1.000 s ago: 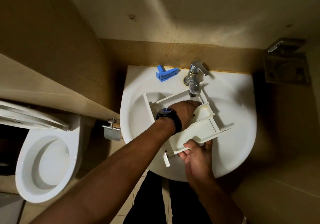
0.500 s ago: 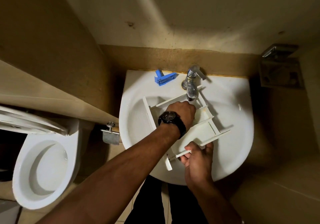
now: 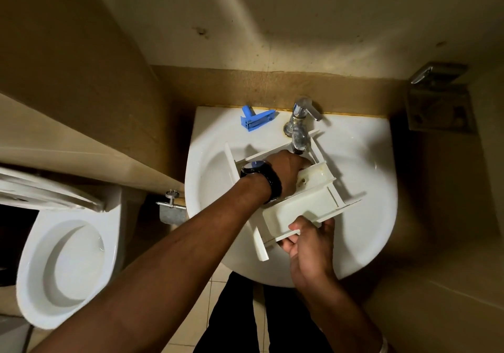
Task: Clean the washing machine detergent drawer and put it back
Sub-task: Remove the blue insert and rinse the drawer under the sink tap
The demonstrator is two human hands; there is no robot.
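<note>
A white plastic detergent drawer (image 3: 297, 205) with several open compartments is being held tilted over the bowl of a white ceramic wash basin (image 3: 362, 189), its far end lying directly under the spout of a chrome tap (image 3: 300, 126). The near long edge of the drawer is being gripped by the right hand (image 3: 313, 240), whose fingers are being curled around the rim from below while the thumb is being pressed on top. The left hand (image 3: 286, 169) is being pushed down into one of the far compartments, just beside the tap spout; its fingers are being hidden inside the drawer, so it cannot be told whether anything is being grasped by them or how far they are being spread. A black wristwatch (image 3: 261, 175) with a dark dial is being worn on the left wrist. A small hole and yellowish staining are being shown on the inner wall of the compartment next to the left hand.

A small blue plastic part (image 3: 256, 119) is being left on the flat back ledge of the basin, to the left of the tap and well apart from the drawer. A white toilet bowl (image 3: 65, 265) with its seat raised is being seen at the lower left, beside the basin. A metal wall fitting (image 3: 439, 104) is being seen at the upper right. Dark trousers and beige floor tiles are being seen below the basin's front edge.
</note>
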